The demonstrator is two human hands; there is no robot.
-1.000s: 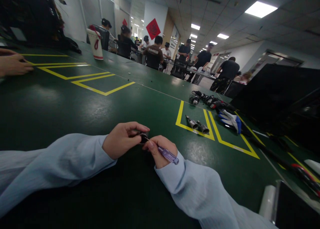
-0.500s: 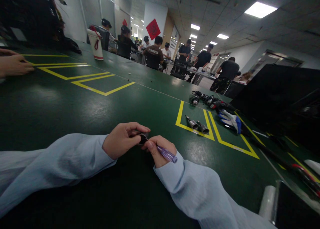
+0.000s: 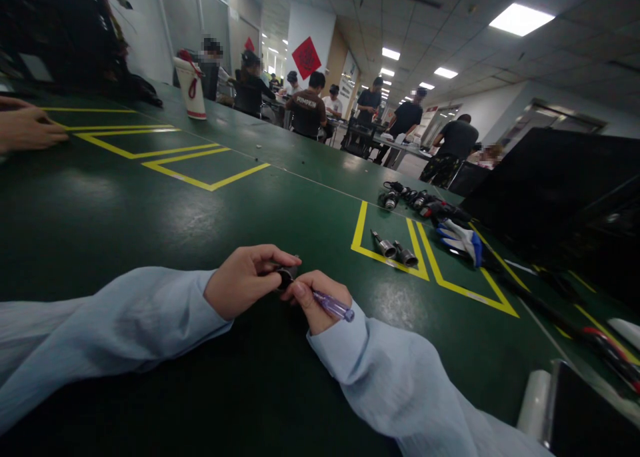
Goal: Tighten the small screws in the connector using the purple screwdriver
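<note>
Shifted slightly left, purple screwdriver (image 3: 334,305), gripped by right hand (image 3: 317,312), slants tip up-left; left hand (image 3: 243,281) pinches dark metal part (image 3: 289,274)

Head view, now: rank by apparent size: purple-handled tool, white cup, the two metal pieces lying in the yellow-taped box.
1. White cup
2. Purple-handled tool
3. Left metal piece and right metal piece: look alike, so unranked

Brown shirt (image 3: 306,104), on a seated person beyond the far edge of the counter (image 3: 150,234): the word "PUMPKIN" in pale capitals across the back. Red diamond sign (image 3: 307,57), on the white pillar (image 3: 326,25) farther beyond that edge: dark marking, too small to read. Pale wall panel (image 3: 349,72), right of the pillar: dark marks resembling print, likewise illegible.
</note>
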